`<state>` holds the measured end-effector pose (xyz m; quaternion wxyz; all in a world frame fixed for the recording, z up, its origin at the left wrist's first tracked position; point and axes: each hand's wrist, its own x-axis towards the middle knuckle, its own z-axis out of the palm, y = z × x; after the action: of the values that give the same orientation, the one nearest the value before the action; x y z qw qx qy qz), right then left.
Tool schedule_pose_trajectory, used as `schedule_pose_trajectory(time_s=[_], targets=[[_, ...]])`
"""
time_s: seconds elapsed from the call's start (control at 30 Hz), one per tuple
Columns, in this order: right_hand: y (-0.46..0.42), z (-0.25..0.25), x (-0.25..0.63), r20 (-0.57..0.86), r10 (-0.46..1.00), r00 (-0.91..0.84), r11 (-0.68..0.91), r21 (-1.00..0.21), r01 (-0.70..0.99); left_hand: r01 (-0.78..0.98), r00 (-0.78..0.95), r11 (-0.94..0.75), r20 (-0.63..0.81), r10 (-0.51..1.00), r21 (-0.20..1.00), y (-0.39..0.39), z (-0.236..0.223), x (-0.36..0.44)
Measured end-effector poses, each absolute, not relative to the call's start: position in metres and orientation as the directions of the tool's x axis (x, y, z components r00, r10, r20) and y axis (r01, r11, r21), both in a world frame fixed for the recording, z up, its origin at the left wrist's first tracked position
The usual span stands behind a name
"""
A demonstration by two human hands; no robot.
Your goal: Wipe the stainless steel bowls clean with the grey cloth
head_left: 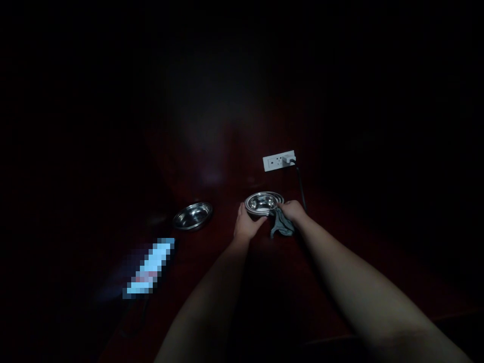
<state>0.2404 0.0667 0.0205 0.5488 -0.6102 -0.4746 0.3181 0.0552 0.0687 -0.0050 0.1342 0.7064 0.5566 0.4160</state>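
In dim light a stack of shiny steel bowls (262,202) stands on a dark red table (212,252). My left hand (245,224) grips the stack's near left rim, fingers curled on it. My right hand (292,210) holds the right rim and also clutches a grey cloth (280,225) that hangs below the fingers. A single steel bowl (192,216) sits apart to the left, out of reach of both hands.
A white power strip (278,161) with a plug and a dark cable (301,189) lies just behind the bowls. A glowing, blurred-out screen (149,267) lies on the table at the near left. Everything beyond is in darkness.
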Motion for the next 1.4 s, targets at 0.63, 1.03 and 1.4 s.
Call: schedule_pose_trajectory(time_s=[0.63,1.03,1.4], targets=[[0.059,0.014,0.241,0.163,0.890,0.425,0.033,-0.955,0.295,0.748,0.048,-0.276,0.366,0.929,0.604,0.070,0.001,0.060],[0.016,0.014,0.229,0.235,0.936,0.263,0.165,-0.950,0.264,0.785,0.059,-0.297,0.411,0.910,0.544,0.074,0.007,0.064],[0.004,0.020,0.232,0.330,0.944,-0.020,0.299,-0.825,0.480,0.797,0.076,-0.317,0.436,0.897,0.513,0.073,0.008,0.061]])
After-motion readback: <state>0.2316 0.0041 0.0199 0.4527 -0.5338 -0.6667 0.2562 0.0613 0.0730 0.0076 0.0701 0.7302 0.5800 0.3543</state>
